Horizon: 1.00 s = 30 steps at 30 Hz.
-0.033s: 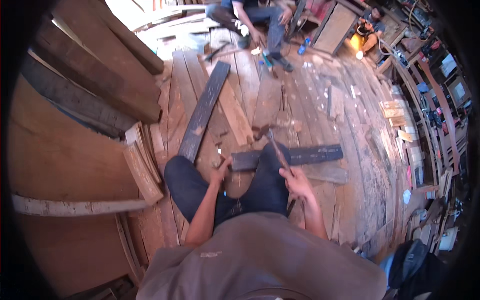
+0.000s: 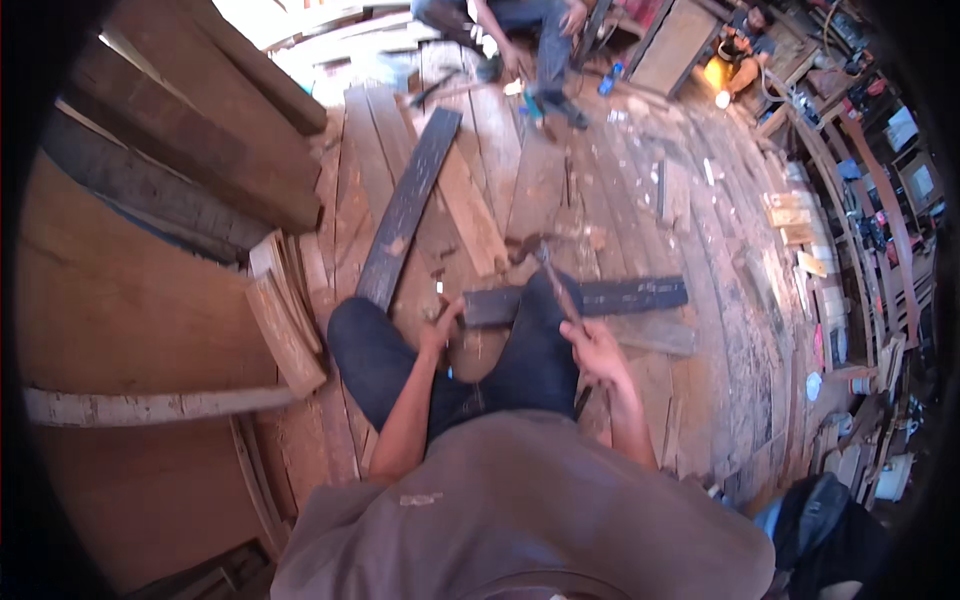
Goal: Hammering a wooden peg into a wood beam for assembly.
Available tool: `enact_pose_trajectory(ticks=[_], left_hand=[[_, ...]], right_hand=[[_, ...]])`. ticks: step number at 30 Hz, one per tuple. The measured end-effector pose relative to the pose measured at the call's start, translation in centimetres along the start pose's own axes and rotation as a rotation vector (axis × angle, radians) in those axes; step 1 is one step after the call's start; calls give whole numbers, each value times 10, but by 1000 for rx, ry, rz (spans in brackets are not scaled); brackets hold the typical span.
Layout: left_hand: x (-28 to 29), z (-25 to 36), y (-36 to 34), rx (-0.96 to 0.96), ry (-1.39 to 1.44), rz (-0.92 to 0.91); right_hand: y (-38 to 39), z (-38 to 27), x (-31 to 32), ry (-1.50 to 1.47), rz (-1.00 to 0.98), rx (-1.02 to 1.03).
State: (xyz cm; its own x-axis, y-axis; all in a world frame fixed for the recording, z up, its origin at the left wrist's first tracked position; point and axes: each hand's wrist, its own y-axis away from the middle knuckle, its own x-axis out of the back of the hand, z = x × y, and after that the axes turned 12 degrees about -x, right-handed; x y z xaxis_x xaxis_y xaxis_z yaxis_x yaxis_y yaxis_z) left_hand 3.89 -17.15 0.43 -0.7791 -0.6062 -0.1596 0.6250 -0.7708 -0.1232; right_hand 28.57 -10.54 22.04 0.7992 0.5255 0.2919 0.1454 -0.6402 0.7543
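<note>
In my right hand (image 2: 601,354) I grip the handle of a hammer (image 2: 562,292), its fingers wrapped round the wood. The hammer's head is raised over my right knee, on the far side of a dark plank (image 2: 635,294). This plank lies crosswise at my right leg, which hides part of it. At its left end is my left hand (image 2: 440,329), with the fingers closed on the plank's edge. A second dark plank (image 2: 410,210) runs away from my left knee across the floor.
Pale boards (image 2: 475,215) lie between the dark planks. Large wooden panels (image 2: 150,290) and stacked offcuts (image 2: 285,325) stand at my left. Ahead, another person (image 2: 550,50) sits on the floor near a blue bottle (image 2: 609,80). Cluttered shelving (image 2: 880,230) lines the right side.
The view has tilted slightly, so the floor and planks sit a little higher in it. Both hands keep nearly the same places, and the hammer stays raised.
</note>
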Motion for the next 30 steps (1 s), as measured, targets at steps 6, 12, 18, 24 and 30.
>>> enact_pose_trajectory(ticks=[6, 12, 18, 24, 30], left_hand=[[-3, 16, -15, -91, 74, 12], [1, 10, -9, -95, 108, 46], [5, 3, -6, -124, 109, 33], [1, 2, -7, -104, 26, -76], [1, 4, -12, -108, 151, -17]], right_hand=[[-8, -4, 2, -39, -35, 28], [-8, 6, -1, 29, -43, 35], [-6, 4, -4, 10, -50, 26], [-8, 3, -3, -20, -79, 13], [-8, 4, -4, -23, -62, -2]])
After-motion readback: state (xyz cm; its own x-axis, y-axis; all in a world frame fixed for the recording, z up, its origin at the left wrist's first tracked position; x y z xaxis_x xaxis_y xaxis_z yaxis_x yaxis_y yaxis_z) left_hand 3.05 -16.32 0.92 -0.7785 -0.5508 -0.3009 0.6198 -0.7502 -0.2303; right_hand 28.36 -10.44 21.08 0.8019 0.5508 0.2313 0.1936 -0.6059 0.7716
